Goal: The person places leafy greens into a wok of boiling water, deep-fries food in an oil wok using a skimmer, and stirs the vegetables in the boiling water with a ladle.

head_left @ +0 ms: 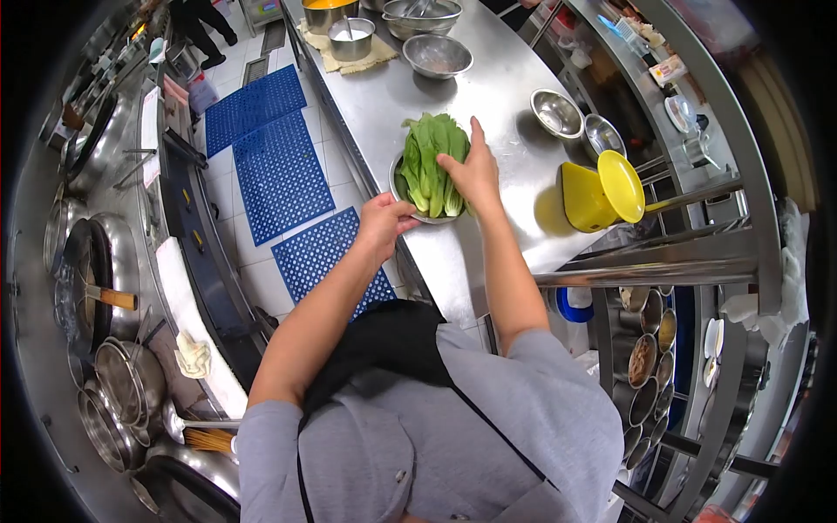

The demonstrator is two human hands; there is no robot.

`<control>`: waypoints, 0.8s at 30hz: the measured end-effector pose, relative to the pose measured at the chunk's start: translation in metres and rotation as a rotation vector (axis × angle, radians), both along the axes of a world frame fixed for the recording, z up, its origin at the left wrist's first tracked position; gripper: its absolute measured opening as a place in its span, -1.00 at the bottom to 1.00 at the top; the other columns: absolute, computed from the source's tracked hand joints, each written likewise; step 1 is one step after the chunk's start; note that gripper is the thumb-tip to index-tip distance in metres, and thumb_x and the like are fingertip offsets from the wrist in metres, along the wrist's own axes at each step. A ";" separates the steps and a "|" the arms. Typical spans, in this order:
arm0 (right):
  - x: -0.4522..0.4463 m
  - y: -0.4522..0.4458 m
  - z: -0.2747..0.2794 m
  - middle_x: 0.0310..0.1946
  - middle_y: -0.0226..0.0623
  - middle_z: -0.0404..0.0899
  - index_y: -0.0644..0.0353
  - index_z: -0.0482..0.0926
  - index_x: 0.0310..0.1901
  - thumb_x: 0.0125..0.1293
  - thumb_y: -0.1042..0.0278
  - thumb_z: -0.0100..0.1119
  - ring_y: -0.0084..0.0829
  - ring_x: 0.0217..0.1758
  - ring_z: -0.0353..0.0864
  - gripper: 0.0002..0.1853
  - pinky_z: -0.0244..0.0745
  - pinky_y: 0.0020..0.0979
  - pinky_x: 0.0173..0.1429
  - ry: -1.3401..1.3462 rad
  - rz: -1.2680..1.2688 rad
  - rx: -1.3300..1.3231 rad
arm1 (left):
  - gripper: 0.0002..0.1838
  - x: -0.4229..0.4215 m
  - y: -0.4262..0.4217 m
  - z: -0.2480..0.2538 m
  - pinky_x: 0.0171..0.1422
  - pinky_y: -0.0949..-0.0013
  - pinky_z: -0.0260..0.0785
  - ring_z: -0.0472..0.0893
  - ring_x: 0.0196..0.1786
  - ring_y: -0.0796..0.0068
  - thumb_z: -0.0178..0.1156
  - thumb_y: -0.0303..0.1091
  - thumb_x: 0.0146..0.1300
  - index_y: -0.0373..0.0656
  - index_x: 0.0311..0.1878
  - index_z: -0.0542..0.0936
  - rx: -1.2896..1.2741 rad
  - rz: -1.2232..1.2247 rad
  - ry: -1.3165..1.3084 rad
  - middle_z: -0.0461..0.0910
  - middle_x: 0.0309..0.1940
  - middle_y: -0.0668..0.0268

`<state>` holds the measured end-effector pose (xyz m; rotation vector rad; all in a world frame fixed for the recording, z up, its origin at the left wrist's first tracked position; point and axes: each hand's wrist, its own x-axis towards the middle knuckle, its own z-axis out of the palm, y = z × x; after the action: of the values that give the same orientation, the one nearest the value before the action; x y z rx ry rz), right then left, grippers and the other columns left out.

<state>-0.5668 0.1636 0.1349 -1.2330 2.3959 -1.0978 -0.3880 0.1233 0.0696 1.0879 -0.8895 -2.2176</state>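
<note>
While the left hand [380, 228] pinches the metal bowl [397, 186] around 7 o'clock, those leafy greens [425, 161] sit in it pretty much 12-to-6, right hand [476, 177] spread against their 3 o'clock side.

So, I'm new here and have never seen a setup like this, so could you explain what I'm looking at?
There is no machine: these are a person's bare hands. The one picture comes from a camera on their head, looking forward and down, so their shirt fills the bottom.

The left hand grips the rim of a steel bowl. Leafy greens lie in it, and the right hand rests against them.

Also on the steel counter are more bowls, a pot and a yellow item.
</note>
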 end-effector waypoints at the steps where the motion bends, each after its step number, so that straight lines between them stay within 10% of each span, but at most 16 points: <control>1: 0.000 0.003 -0.008 0.09 0.18 0.56 0.20 0.23 0.47 0.14 0.17 0.45 0.14 0.17 0.55 -0.11 0.46 -0.09 0.23 0.138 -0.059 -0.087 | -0.88 -0.001 -0.001 0.000 -0.06 0.28 0.64 0.69 -0.25 0.38 0.23 -0.63 0.19 -0.19 -0.34 0.52 0.002 0.009 0.014 0.64 -0.33 0.26; 12: 0.032 -0.010 -0.030 -0.14 0.10 0.59 0.19 0.28 0.36 0.05 0.27 0.42 0.14 -0.11 0.63 -0.19 0.59 -0.02 -0.01 0.500 -0.097 0.221 | -0.76 -0.011 0.016 0.002 -0.07 0.35 0.63 0.63 -0.30 0.48 0.30 -0.64 0.17 -0.13 -0.43 0.44 -0.182 -0.061 -0.056 0.57 -0.38 0.33; 18: -0.008 0.004 -0.002 0.01 0.25 0.64 0.16 0.22 0.44 0.11 0.45 0.25 0.11 0.11 0.66 -0.20 0.53 -0.05 0.20 -0.156 -0.092 0.008 | -0.75 -0.010 0.006 -0.006 -0.17 0.36 0.64 0.65 -0.32 0.42 0.32 -0.65 0.14 -0.15 -0.48 0.44 -0.050 0.006 -0.002 0.58 -0.39 0.28; 19: -0.018 0.001 -0.021 -0.14 0.05 0.69 0.26 0.26 0.40 0.08 0.50 0.21 -0.18 -0.14 0.73 -0.23 0.58 -0.26 0.03 -0.259 -0.087 -0.119 | -0.77 -0.010 0.004 -0.009 -0.15 0.35 0.64 0.65 -0.31 0.41 0.31 -0.65 0.15 -0.16 -0.46 0.46 -0.040 0.011 0.002 0.59 -0.38 0.27; 24: 0.011 0.024 -0.003 0.02 0.10 0.67 0.31 0.44 0.31 0.16 0.41 0.31 0.06 0.01 0.69 -0.37 0.55 -0.16 0.14 0.088 0.088 -0.020 | -0.87 -0.008 0.002 -0.012 -0.04 0.32 0.65 0.68 -0.24 0.34 0.25 -0.66 0.18 -0.22 -0.34 0.52 -0.006 0.010 0.035 0.62 -0.31 0.23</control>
<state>-0.5554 0.1878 0.1318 -1.4066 2.3732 -1.0656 -0.3956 0.1257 0.0580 1.0450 -0.8733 -2.2181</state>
